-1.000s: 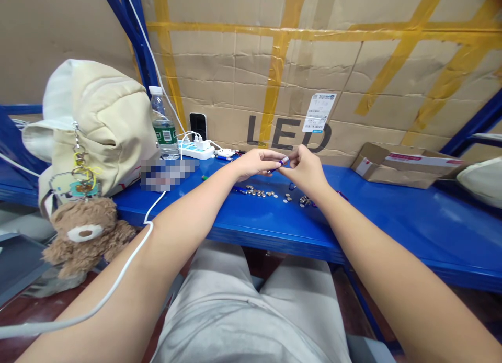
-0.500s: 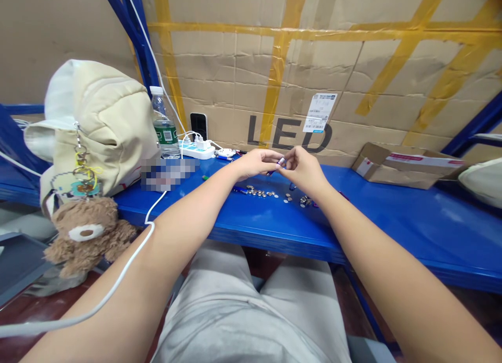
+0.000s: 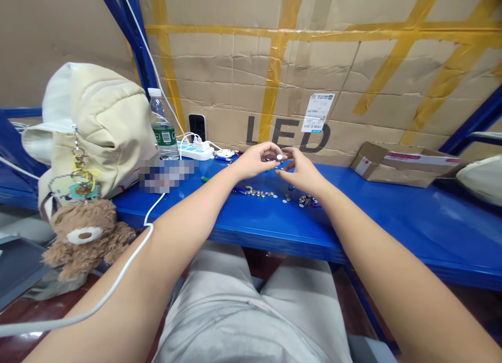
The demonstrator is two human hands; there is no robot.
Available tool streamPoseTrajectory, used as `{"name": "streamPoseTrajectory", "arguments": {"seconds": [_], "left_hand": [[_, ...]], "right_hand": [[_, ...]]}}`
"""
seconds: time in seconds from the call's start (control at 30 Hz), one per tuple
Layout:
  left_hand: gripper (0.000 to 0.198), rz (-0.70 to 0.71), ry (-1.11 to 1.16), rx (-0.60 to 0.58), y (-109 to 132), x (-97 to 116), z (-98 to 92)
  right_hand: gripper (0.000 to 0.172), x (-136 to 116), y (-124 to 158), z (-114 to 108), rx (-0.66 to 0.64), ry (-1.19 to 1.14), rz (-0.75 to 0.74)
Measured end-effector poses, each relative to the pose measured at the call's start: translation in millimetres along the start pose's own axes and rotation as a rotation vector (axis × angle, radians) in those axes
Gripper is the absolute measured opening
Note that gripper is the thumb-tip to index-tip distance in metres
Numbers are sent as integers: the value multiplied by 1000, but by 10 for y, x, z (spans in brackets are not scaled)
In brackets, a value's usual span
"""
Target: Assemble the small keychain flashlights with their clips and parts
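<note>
Above the blue shelf, my left hand (image 3: 255,160) is curled, with a small round silvery disc (image 3: 279,157) at its fingertips. Anything else inside that hand is hidden by the fingers. My right hand (image 3: 301,170) is close on the right, its thumb and index finger apart around a gap. Its index finger comes near the disc; contact is unclear. Below the hands lies a row of small shiny discs (image 3: 261,193). A cluster of similar small pieces (image 3: 308,200) sits under my right wrist. Beside my left forearm is a blue pen-like item (image 3: 240,191).
A cream backpack (image 3: 105,117) with a teddy bear charm (image 3: 84,235) stands at left. Behind it are a water bottle (image 3: 163,127), a phone (image 3: 197,126) and a white power strip (image 3: 196,151). An open carton (image 3: 408,167) sits right. A white cable (image 3: 129,266) crosses my left forearm.
The fingers of my two hands, close together before, have parted a little. My right thumb and index have spread, and the silvery disc now shows face-on between the hands.
</note>
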State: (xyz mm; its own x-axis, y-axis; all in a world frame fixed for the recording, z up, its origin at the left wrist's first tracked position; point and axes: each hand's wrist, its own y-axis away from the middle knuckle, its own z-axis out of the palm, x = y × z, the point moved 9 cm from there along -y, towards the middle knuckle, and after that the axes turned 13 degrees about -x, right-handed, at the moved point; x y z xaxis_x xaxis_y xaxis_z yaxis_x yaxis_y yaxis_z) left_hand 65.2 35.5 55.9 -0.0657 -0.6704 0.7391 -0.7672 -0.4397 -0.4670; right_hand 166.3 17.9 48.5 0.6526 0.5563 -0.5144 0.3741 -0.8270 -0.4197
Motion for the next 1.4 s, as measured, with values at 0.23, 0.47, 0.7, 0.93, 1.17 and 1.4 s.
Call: {"name": "streamPoseTrajectory", "arguments": {"seconds": [0.23, 0.47, 0.7, 0.93, 1.17, 1.4], "left_hand": [[18, -74, -46, 45, -18, -89, -18], [17, -415, 65, 83, 88, -423, -17], [25, -593, 512, 121, 177, -671, 147], [19, -705, 642, 134, 246, -740, 219], [25, -783, 577, 77, 272, -778, 258], [17, -740, 478, 136, 261, -735, 107]], "right_hand": [[24, 5, -25, 20, -24, 104, -37], [18, 26, -40, 3, -7, 227, -50], [15, -63, -5, -130, 130, 171, -57], [12, -102, -12, -83, 112, 201, -82], [16, -40, -39, -26, 71, 215, -63], [21, 76, -44, 35, -41, 223, 33]]}}
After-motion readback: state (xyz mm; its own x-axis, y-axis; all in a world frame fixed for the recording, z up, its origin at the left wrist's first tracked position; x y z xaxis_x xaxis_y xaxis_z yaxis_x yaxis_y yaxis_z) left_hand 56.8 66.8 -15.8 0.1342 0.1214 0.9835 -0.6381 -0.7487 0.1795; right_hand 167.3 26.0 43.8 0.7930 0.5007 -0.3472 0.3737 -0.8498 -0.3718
